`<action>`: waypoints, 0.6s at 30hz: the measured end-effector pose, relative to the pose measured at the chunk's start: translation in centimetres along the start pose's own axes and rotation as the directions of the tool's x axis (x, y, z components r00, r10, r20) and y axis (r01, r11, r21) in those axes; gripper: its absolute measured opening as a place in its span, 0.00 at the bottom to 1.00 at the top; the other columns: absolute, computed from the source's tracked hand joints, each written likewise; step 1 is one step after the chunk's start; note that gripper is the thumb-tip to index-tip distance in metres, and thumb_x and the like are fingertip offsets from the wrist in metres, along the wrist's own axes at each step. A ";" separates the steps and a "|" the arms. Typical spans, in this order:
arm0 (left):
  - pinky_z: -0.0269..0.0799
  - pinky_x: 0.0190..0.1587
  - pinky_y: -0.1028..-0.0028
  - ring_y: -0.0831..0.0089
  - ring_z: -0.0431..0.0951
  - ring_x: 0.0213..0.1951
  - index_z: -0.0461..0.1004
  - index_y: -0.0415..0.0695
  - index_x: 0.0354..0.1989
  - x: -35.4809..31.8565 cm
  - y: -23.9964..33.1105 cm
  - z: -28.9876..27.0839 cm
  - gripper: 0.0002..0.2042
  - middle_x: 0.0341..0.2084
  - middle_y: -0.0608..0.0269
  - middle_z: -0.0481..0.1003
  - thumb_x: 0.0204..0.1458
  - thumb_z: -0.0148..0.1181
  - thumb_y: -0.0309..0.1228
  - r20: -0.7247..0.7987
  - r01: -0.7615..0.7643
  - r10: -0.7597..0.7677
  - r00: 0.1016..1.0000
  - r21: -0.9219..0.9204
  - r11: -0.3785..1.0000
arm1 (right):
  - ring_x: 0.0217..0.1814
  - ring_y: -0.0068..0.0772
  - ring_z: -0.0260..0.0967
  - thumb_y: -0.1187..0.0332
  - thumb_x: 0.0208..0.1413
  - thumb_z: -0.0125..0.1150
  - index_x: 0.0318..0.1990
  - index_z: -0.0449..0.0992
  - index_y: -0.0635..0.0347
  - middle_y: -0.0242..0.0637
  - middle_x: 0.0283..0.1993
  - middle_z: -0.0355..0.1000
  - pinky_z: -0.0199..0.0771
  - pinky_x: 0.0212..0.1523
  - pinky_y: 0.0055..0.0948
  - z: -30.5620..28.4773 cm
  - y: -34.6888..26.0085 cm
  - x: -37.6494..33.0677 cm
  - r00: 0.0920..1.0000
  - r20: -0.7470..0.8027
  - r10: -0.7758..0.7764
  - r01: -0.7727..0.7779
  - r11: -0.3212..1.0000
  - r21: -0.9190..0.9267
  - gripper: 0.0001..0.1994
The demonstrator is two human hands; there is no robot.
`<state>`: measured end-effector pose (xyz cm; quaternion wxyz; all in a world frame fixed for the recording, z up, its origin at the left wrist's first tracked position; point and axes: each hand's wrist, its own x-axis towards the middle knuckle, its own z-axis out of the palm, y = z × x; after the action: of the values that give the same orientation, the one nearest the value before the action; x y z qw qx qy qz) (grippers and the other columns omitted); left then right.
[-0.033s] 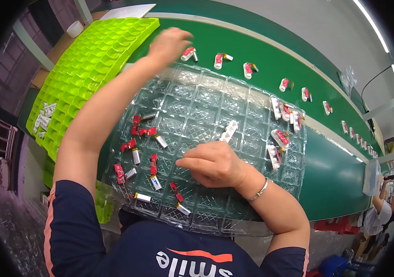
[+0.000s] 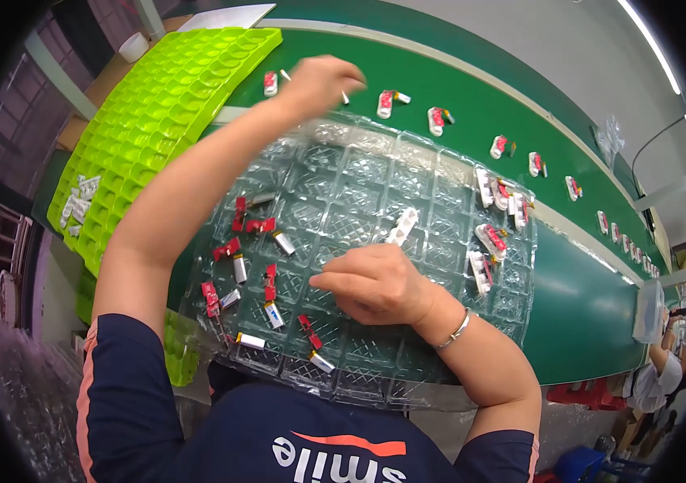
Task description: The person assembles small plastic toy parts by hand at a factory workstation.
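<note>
left hand [image 2: 323, 80] blurred, fingers curled over a small red-and-silver part [image 2: 345, 97] on the green belt [image 2: 439, 88]; grasp can't be told. right hand [image 2: 375, 282] loosely clenched, resting on the clear compartment tray [image 2: 439, 169], nothing visibly held. lime trays [image 2: 158, 121] stacked left.

Stacked along the bench's left edge: lime-green compartment trays [image 2: 158, 113], with a cluster of small white parts [image 2: 77, 205] in the near cells. Beyond them, at the far left corner, a flat grey sheet [image 2: 226, 16] and a white cup [image 2: 133, 47]. Past the bench's right end, another person [image 2: 665, 370] in a white top, above red stools [image 2: 588, 394] on the floor.
</note>
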<state>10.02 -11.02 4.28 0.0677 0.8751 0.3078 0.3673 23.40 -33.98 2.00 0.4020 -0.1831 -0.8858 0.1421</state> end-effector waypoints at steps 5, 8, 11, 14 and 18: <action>0.71 0.34 0.67 0.58 0.76 0.33 0.75 0.42 0.33 -2.2 14.1 0.7 0.19 0.28 0.54 0.76 0.37 0.65 0.44 0.638 -0.008 0.020 0.770 -0.022 1.000 | 0.23 0.32 0.68 0.80 0.29 0.57 0.34 0.73 0.58 0.34 0.29 0.71 0.70 0.22 0.26 -0.7 -0.3 -0.3 1.000 -0.017 0.011 -0.011 0.999 -0.052 0.17; 0.72 0.36 0.67 0.57 0.77 0.35 0.77 0.41 0.30 -3.6 14.6 0.6 0.20 0.28 0.51 0.76 0.31 0.68 0.43 0.743 -0.107 0.046 0.667 0.035 0.994 | 0.22 0.31 0.68 0.80 0.29 0.57 0.35 0.73 0.59 0.34 0.27 0.70 0.68 0.21 0.26 -0.4 -0.3 0.6 0.998 -0.023 -0.063 0.062 0.997 -0.043 0.18; 0.72 0.37 0.67 0.58 0.77 0.35 0.77 0.40 0.32 -4.3 13.1 1.5 0.20 0.28 0.50 0.76 0.29 0.69 0.39 0.685 -0.093 0.130 0.717 -0.091 0.992 | 0.21 0.30 0.67 0.81 0.29 0.57 0.35 0.74 0.59 0.33 0.27 0.70 0.66 0.19 0.26 -0.3 -0.2 0.7 0.995 -0.035 -0.089 0.086 0.994 -0.064 0.18; 0.72 0.36 0.68 0.60 0.77 0.32 0.75 0.39 0.32 -4.8 12.6 1.1 0.18 0.26 0.53 0.76 0.30 0.66 0.33 0.623 0.022 0.119 0.773 -0.213 0.977 | 0.20 0.30 0.65 0.78 0.29 0.62 0.32 0.73 0.59 0.32 0.26 0.69 0.65 0.18 0.25 -0.4 -0.7 1.1 0.997 -0.045 -0.062 0.058 0.993 -0.105 0.15; 0.73 0.36 0.72 0.68 0.77 0.33 0.71 0.37 0.39 -5.8 11.9 -1.1 0.18 0.31 0.55 0.76 0.38 0.63 0.30 0.606 0.415 -0.023 0.795 -0.516 0.749 | 0.19 0.30 0.63 0.76 0.30 0.64 0.29 0.72 0.59 0.32 0.23 0.67 0.64 0.17 0.25 -0.8 -1.4 1.5 0.996 0.078 -0.048 0.050 0.998 -0.028 0.13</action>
<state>11.97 -24.07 5.67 0.4867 0.8245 0.2391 0.1615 22.80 -34.50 4.05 0.3679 -0.1616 -0.9070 0.1258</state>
